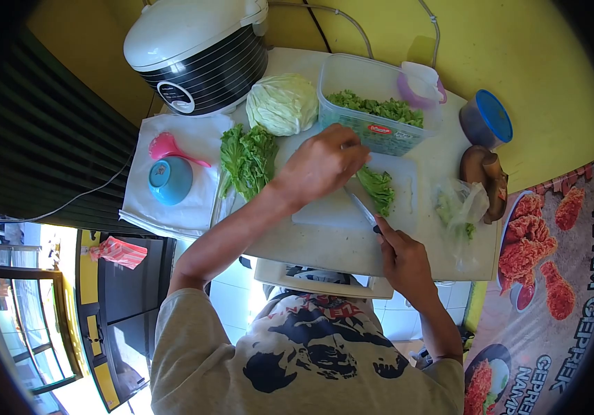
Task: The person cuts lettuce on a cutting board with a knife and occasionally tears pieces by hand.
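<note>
My right hand (405,263) grips a knife (364,210) by its dark handle, its blade pointing up and left over the white cutting board (331,209). A piece of green lettuce (378,190) lies on the board just beyond the blade. My left hand (328,160) is above the board, in front of the clear plastic container (380,138), with its fingers curled together; what is in them is hidden. Cut lettuce (376,107) sits inside the container. A bunch of leaf lettuce (249,160) rests left of my left forearm.
A cabbage (282,104) and a rice cooker (203,69) stand at the back left. A blue bowl (170,181) and pink ladle (178,151) lie on white sheets. To the right are a plastic bag (457,207), a brown mortar (475,166) and a blue-lidded tub (487,119).
</note>
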`<state>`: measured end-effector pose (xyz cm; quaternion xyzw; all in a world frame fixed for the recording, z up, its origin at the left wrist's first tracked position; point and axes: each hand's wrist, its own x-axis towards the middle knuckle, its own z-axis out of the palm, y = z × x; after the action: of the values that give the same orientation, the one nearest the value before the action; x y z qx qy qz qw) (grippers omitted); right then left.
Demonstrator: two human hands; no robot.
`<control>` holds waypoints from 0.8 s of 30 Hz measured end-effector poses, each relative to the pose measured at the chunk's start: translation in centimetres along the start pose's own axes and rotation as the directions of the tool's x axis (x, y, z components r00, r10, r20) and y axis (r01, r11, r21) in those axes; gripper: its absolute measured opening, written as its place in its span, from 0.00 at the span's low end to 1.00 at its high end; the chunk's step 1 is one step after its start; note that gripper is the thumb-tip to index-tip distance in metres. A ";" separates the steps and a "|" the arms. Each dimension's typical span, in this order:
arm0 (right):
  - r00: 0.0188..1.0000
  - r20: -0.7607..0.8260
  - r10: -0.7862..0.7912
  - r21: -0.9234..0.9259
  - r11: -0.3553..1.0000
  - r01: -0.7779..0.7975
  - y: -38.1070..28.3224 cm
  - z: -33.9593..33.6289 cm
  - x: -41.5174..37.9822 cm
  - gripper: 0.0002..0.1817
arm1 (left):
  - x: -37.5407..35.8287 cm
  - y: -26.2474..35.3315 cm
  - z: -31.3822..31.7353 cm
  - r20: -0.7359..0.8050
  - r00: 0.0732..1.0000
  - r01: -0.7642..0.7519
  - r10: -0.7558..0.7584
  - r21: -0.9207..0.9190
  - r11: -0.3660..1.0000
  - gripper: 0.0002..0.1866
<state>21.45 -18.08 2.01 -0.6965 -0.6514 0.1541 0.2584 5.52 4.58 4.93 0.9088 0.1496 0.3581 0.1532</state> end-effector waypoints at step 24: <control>0.998 -0.043 0.051 -0.028 0.998 -0.053 0.9 0.2 -0.1 0.26 | -0.8 -2.6 0.8 0.272 0.961 0.111 -0.053 -0.200 0.974 0.10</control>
<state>22.05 -18.19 1.35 -0.7200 -0.6297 0.1365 0.2578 5.10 6.52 2.90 0.9199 0.1261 0.2404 0.2831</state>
